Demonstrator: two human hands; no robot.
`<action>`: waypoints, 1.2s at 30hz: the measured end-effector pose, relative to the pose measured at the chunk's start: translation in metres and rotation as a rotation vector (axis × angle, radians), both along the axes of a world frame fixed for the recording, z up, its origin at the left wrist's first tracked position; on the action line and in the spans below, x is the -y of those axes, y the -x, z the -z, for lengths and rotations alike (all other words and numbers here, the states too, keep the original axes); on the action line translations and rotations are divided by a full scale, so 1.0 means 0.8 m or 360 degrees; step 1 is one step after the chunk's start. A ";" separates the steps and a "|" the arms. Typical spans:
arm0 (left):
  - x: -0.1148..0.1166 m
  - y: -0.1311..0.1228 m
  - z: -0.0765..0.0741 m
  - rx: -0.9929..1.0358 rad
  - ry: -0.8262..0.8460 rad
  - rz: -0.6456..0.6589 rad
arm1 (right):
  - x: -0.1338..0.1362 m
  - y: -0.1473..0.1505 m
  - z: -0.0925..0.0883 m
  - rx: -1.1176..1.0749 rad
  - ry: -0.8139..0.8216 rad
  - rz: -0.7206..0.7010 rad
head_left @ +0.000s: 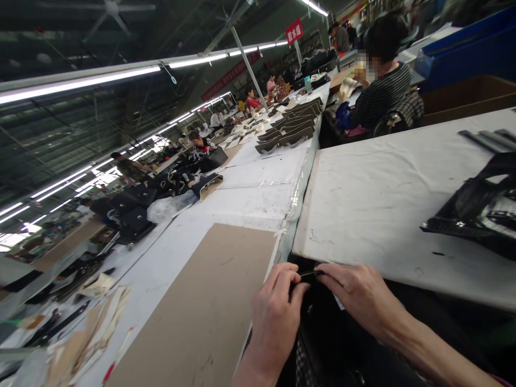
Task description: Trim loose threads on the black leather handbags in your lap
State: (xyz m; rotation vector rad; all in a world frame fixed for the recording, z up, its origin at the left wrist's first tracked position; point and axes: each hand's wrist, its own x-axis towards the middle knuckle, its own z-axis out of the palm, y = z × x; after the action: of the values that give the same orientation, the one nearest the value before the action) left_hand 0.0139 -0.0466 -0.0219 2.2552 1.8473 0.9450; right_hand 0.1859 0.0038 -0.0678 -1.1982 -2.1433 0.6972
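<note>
A thin dark strip [310, 273] with a narrow light edge stretches between my two hands, beside the corner where the tables meet. My left hand [280, 306] pinches its left end between thumb and fingers. At the other end, the fingers of my right hand [358, 295] are closed on it. Below the strip lies a black item [326, 333] on my lap, too dark to make out fully. A small white piece shows under my right hand.
A beige board [209, 290] lies on the long white table [258, 201] at left. Dark curved pieces [286, 129] stand farther along it. A black bag [479, 207] rests on the right table [387, 199]. A person in a striped top [382, 88] sits beyond.
</note>
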 end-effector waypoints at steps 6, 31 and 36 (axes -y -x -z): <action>0.000 -0.006 0.003 0.0022 -0.0064 -0.0001 | 0.005 0.002 0.003 -0.0039 -0.0033 0.0077; -0.004 -0.004 0.008 0.0249 -0.0110 0.0097 | 0.004 0.001 0.006 -0.0076 -0.0030 0.0061; -0.004 -0.010 0.007 0.0207 -0.0142 0.0064 | 0.004 -0.004 0.004 -0.0129 -0.0080 0.0038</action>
State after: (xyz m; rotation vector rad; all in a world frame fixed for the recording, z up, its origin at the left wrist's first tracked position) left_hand 0.0218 -0.0434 -0.0275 2.2116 1.7331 1.1599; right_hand 0.1893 0.0003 -0.0713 -1.1480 -2.0644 0.6663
